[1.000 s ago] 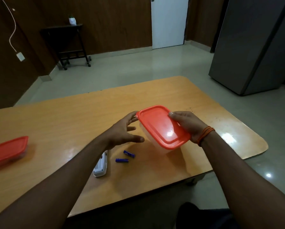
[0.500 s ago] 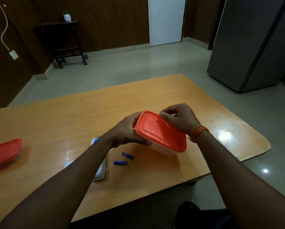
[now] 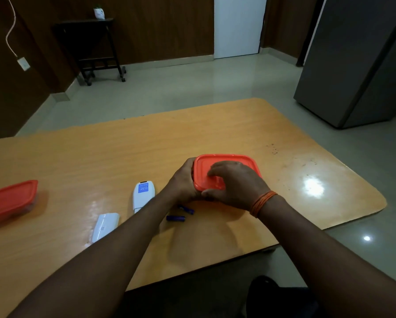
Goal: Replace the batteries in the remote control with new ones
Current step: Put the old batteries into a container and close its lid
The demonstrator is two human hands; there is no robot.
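Remote control (image 3: 143, 196) label-side up on table (image 3: 215, 125), left of both hands; back cover (image 3: 105, 226) loose beside it. Two blue batteries (image 3: 175, 218) by left wrist. Left hand (image 3: 183, 182) fingers wrapped round orange-lidded box (image 3: 238, 160); right hand (image 3: 236, 187) fingers curled on lid, thumb at near edge (lid's seating unclear).

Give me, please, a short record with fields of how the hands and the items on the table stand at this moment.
left hand: grips the left side of the lidded container
right hand: fingers curled over the orange lid, thumb at its near edge
lid: on
remote: back up on the table, left of the hands
white cover piece: lies apart, nearer the person
blue batteries: two, loose beside the left wrist
second container: orange lid on, far left
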